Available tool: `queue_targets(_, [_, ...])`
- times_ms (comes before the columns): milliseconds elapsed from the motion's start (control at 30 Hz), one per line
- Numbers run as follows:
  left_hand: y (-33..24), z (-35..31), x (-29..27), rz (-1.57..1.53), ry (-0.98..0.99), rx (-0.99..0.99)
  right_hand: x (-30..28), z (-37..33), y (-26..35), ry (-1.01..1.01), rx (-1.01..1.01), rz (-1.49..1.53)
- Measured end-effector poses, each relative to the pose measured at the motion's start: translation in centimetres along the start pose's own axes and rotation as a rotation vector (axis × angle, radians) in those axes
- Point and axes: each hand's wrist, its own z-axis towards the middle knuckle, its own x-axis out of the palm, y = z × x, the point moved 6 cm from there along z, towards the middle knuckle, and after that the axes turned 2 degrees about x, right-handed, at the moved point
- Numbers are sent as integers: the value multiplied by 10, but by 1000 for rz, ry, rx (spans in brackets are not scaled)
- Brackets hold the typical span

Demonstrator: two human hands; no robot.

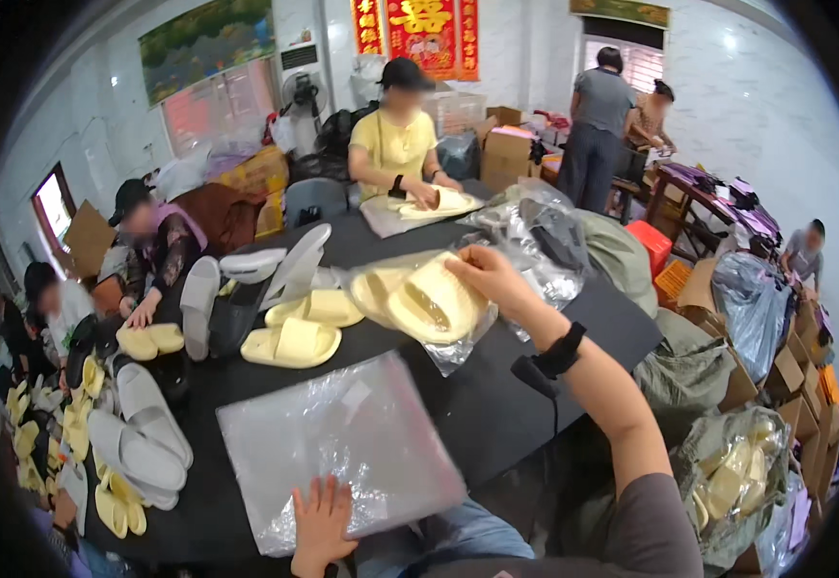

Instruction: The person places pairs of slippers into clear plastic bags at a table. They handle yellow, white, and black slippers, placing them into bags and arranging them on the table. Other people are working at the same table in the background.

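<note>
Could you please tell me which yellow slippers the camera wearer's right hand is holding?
The right hand holds the yellow pair with clear plastic about it, right of the two loose yellow slippers; those lie unbagged on the black table, untouched.

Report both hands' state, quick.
Left hand: open, fingers spread on the stack of clear plastic bags.
Right hand: closed, grip on the edge of a pale yellow slide sandal.
</note>
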Motion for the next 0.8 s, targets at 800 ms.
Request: queue_targets(800, [20,-16,-13,-1250,338,-142,177,-220,-90,339,-160,-840])
